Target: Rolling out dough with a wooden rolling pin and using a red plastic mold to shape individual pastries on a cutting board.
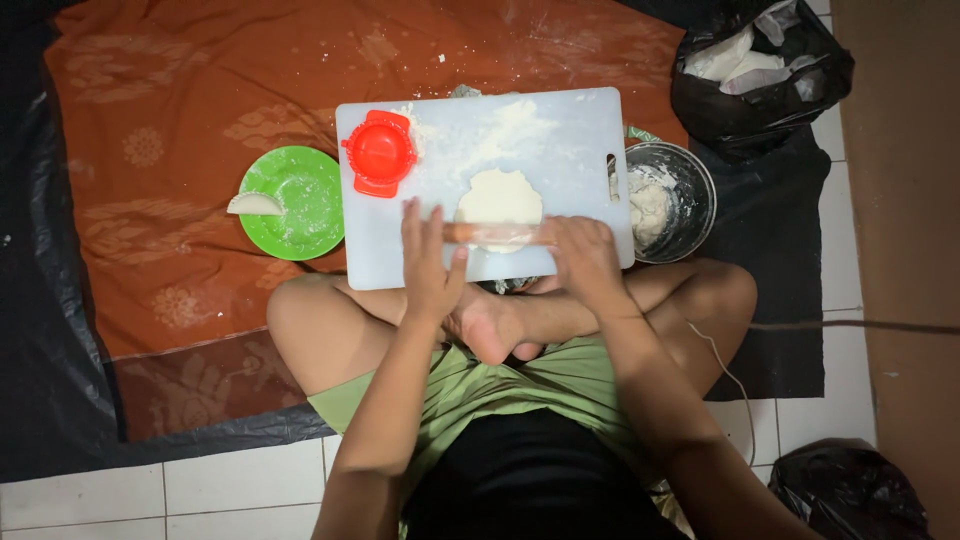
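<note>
A flat round of pale dough [498, 200] lies on a white floured cutting board [560, 140]. A wooden rolling pin [497, 234] rests across the near edge of the dough. My left hand [428, 266] presses on the pin's left end with its fingers spread. My right hand [583, 256] lies over the pin's right end. A red round dumpling press [380, 153] sits shut on the board's far left corner.
A green plate [297, 202] left of the board holds one folded dumpling [255, 205]. A metal bowl [690, 205] with dough stands at the board's right. A black bag [760, 75] sits at far right, another [850, 490] near right. My crossed legs lie under the board.
</note>
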